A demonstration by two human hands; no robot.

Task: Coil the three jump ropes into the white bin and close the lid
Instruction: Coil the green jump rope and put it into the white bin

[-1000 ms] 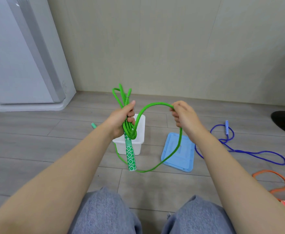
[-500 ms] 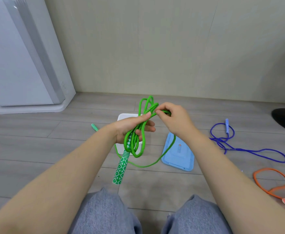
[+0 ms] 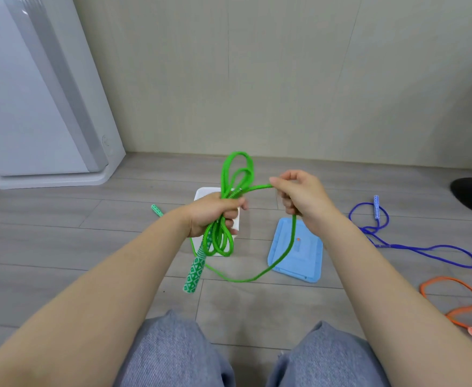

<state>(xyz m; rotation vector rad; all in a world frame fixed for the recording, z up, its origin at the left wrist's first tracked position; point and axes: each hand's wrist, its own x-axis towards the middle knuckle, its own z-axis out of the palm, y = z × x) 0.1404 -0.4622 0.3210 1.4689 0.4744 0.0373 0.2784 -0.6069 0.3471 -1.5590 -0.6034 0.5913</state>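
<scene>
**A:** What do you have at centre frame?

**B:** I see the left hand (image 3: 213, 216) clenched around a bundle of loops of the green jump rope (image 3: 230, 177), one patterned handle (image 3: 194, 272) hanging below the fist. The right hand (image 3: 299, 195) pinches the free strand just right of it; a slack loop sags over the blue lid (image 3: 296, 251).

**A:** And the bin?

**B:** The white bin (image 3: 204, 192) sits on the floor behind the left hand, mostly hidden. The blue jump rope (image 3: 413, 248) lies at right, the orange jump rope (image 3: 452, 283) at lower right, both loose.
</scene>
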